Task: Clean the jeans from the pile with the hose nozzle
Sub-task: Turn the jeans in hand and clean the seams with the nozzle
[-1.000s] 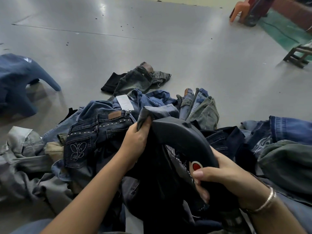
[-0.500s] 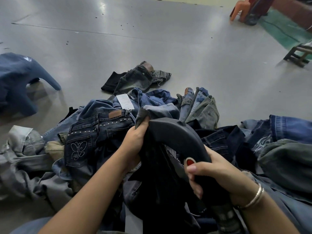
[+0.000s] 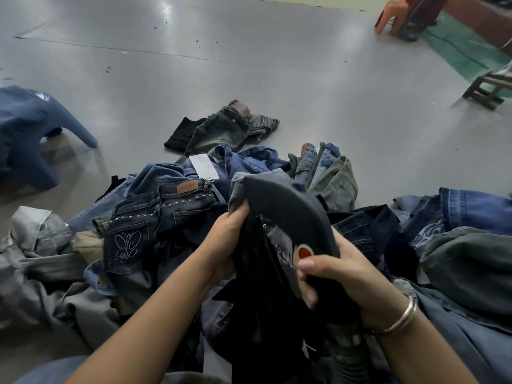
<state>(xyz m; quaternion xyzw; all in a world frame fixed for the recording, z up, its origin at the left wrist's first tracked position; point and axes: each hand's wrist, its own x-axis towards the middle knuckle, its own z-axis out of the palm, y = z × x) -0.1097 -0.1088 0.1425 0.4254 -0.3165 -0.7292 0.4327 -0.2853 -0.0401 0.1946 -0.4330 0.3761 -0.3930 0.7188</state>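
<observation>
Grey concrete floor, jeans pile [image 3: 171, 217] centre: left hand [image 3: 224, 239] pinches dark jeans [image 3: 257, 286] taut, right hand [image 3: 340, 275] fingers curled round the nozzle [image 3: 291, 212], likely to work it over the cloth.

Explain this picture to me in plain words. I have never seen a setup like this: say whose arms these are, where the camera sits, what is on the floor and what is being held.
There is no machine here. A person wears a camera on the head, looking forward and down, so the two bare arms are their own.

The left hand grips a bunch of dark jeans. The right hand, with a bangle on its wrist, grips the curved black hose nozzle, thumb just below its red button; a ribbed hose runs down from it.

On the grey floor lies a pile of jeans. One pair lies apart beyond it. A blue stool stands left, an orange chair far right.
</observation>
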